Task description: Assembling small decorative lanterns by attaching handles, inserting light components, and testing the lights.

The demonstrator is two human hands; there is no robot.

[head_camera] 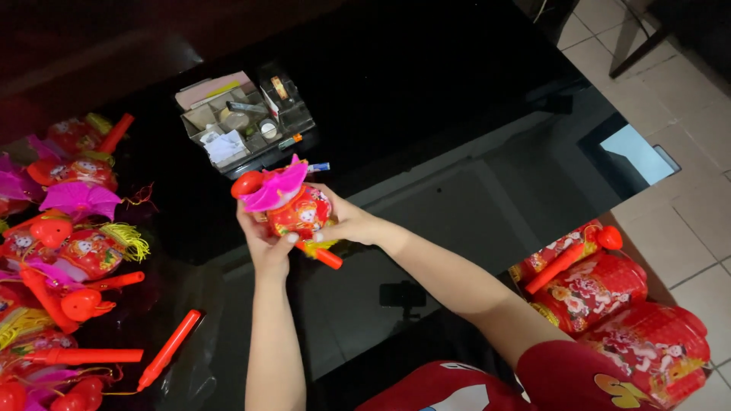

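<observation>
From my head camera, I have a small red lantern toy [298,209] with a pink fan top held over the black glass desk [457,114]. My left hand [266,245] cups it from below, fingers closed on its base; my right hand [349,222] grips its side near the orange-red handle stick [324,256]. I judge I'm mid-assembly, and next the stick needs a firm, straight seating. More such lanterns [68,251] lie at my left, a clear organiser box [244,122] beyond.

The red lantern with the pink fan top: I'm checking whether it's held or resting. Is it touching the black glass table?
Apart. The head view shows the red lantern lifted above the black glass table, gripped between the left hand and right hand.
</observation>
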